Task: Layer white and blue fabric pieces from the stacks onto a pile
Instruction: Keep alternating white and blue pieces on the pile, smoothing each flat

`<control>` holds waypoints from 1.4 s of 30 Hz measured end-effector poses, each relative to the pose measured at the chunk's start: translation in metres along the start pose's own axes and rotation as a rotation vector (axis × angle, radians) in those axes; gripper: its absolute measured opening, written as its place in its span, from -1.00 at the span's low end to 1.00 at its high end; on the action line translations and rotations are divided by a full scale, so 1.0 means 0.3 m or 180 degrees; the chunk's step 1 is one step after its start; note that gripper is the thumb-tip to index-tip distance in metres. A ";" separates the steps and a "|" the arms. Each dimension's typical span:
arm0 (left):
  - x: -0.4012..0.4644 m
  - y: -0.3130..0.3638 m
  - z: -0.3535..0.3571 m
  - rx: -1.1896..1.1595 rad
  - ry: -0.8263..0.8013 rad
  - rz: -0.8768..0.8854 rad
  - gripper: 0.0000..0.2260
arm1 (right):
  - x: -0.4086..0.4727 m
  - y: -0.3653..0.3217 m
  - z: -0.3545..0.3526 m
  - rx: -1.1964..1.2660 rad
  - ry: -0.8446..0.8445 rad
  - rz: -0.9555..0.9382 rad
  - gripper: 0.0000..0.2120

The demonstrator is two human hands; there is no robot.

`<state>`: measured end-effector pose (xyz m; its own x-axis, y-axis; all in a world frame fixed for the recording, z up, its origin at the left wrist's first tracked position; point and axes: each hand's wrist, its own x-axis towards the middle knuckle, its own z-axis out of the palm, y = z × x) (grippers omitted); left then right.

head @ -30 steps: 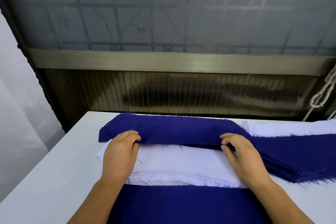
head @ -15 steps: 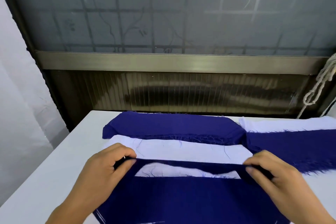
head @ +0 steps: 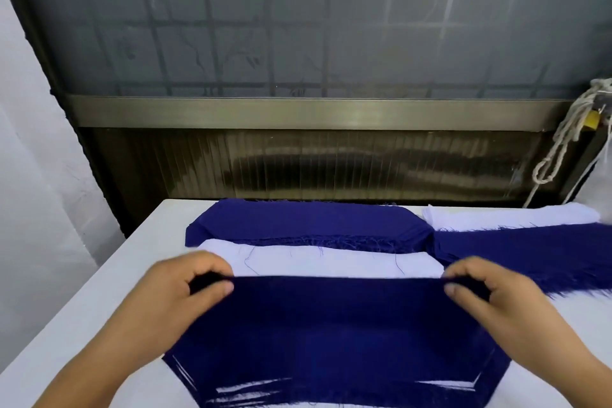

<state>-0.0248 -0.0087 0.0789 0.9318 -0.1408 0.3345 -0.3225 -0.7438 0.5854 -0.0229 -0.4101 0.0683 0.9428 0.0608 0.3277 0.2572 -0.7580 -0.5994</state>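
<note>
Left hand [head: 185, 295] pinches the far left corner of a navy blue fabric piece [head: 334, 334] between thumb and curled fingers; right hand [head: 490, 298] pinches the far right corner the same way, the far edge pulled straight between them. The piece spreads over a pile [head: 238, 389] at the near edge of a white table [head: 109, 291], white layers showing at its corners. Just beyond lies a white fabric stack [head: 331, 262], then a blue fabric stack [head: 308, 220]. To the right lie more blue fabric [head: 530, 252] and white fabric [head: 510, 215]. A knotted rope [head: 563, 142] hangs at far right
</note>
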 end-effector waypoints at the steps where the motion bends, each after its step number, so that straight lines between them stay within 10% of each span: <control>1: -0.004 0.005 -0.004 0.0061 0.0427 0.0232 -0.92 | -0.001 -0.005 0.003 -0.0104 0.0378 -0.0321 -0.87; 5: -0.048 -0.032 0.022 0.0760 0.0884 0.0902 -0.92 | -0.024 0.047 0.039 -0.0815 0.0992 -0.1451 -0.78; 11: -0.159 -0.137 0.174 0.0977 -0.0135 0.1370 -0.95 | -0.113 0.190 0.156 -0.1135 0.0528 -0.1815 -0.66; 16: -0.193 -0.177 0.219 0.0799 -0.0377 0.0660 -0.15 | -0.118 0.184 0.149 -0.1191 0.0375 -0.1476 -0.81; 30: -0.196 -0.175 0.224 0.0571 0.0051 0.0517 -0.81 | -0.161 0.201 0.139 -0.0861 -0.0031 -0.1257 -0.66; 42: -0.195 -0.178 0.228 0.0638 0.0083 0.0494 -0.83 | -0.156 0.164 0.121 -0.1028 -0.0005 -0.0957 -0.87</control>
<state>-0.0508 -0.0053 -0.0224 0.8682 -0.2485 0.4295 -0.4197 -0.8296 0.3682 -0.0467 -0.4267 -0.0030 0.8365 0.3107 0.4513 0.4411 -0.8705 -0.2184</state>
